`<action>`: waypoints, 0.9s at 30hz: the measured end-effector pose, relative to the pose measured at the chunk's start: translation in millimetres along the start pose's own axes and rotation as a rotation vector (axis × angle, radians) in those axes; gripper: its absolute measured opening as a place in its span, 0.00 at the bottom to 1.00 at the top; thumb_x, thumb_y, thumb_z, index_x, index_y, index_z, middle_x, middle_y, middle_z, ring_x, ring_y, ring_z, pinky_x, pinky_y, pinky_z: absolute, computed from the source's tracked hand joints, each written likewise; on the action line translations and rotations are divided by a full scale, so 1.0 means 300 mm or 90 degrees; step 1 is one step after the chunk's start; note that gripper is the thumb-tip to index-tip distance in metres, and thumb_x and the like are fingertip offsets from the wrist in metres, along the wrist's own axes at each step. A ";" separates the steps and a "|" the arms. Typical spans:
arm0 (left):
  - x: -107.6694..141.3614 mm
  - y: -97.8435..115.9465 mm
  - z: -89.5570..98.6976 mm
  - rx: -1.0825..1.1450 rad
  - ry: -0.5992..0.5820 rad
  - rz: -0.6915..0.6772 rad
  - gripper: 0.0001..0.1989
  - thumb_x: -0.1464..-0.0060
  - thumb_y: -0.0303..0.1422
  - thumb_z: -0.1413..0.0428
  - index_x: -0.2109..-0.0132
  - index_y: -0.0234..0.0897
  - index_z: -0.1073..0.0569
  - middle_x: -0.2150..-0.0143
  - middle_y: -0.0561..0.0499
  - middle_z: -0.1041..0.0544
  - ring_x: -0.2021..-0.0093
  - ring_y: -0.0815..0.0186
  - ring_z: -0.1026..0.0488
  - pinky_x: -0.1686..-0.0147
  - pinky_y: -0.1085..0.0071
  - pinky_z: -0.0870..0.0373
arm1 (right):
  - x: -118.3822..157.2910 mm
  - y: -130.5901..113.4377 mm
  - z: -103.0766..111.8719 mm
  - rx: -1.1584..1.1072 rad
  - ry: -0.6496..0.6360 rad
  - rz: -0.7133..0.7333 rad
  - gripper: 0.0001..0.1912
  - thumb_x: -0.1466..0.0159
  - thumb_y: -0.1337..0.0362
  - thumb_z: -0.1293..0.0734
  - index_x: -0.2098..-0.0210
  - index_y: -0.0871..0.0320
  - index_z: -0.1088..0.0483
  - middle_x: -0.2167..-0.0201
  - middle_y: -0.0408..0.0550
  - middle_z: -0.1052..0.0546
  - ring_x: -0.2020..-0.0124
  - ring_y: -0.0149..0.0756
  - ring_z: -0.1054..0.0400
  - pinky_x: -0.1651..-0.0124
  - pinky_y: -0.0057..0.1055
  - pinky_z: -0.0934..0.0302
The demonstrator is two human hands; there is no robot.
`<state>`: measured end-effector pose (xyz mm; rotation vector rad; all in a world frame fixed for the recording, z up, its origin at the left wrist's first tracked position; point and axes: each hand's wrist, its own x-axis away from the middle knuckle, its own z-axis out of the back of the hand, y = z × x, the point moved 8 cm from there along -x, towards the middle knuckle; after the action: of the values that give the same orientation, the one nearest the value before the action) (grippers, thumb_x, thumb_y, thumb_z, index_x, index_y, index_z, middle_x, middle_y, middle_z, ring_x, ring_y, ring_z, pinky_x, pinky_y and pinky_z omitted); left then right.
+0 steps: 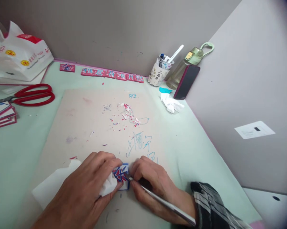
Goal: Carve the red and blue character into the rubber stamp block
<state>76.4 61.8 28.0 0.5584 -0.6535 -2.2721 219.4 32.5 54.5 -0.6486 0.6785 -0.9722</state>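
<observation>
Left hand (86,181) sits nearest my head camera, its fingers and thumb pinched narrow on a small block (121,173) and a white tissue (54,183) bunched against it. I see that block low in the middle of my view, its pale face carrying a blue-outlined character with red cuts inside. Right hand (155,181) is curled around a silver knife (168,205), and I make out the tip at the block's right side, meeting the lettering; a plaid sleeve (212,203) covers that wrist. Under both hands I have a beige board (81,127), with red and white shavings (126,111) and blue handwriting (147,143) beyond the block. Around the board I see the pale green counter (193,140). Along its back edge runs a row of red tiles (110,73) with blue characters, and a single tile (67,67) lies apart to the left. Farther right I find a cup (155,74) of pens, a green-lidded bottle (178,74), a phone (187,82) leaning on it, and a crumpled tissue (171,103). At far left I see red-handled scissors (35,94), stacked white pieces (2,116) with red edges, and a white bag (24,57) behind them
</observation>
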 end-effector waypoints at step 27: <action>-0.065 0.038 -0.018 0.004 -0.020 0.007 0.10 0.34 0.28 0.55 0.61 0.42 0.30 0.62 0.51 0.28 0.63 0.60 0.27 0.66 0.65 0.29 | 0.000 0.007 0.023 -0.035 0.019 -0.045 0.10 0.34 0.74 0.39 0.66 0.53 0.42 0.68 0.45 0.27 0.66 0.35 0.35 0.63 0.31 0.38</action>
<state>98.1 67.1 34.5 0.5220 -0.6784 -2.2734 225.8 34.7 57.3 -0.7112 0.7155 -1.0326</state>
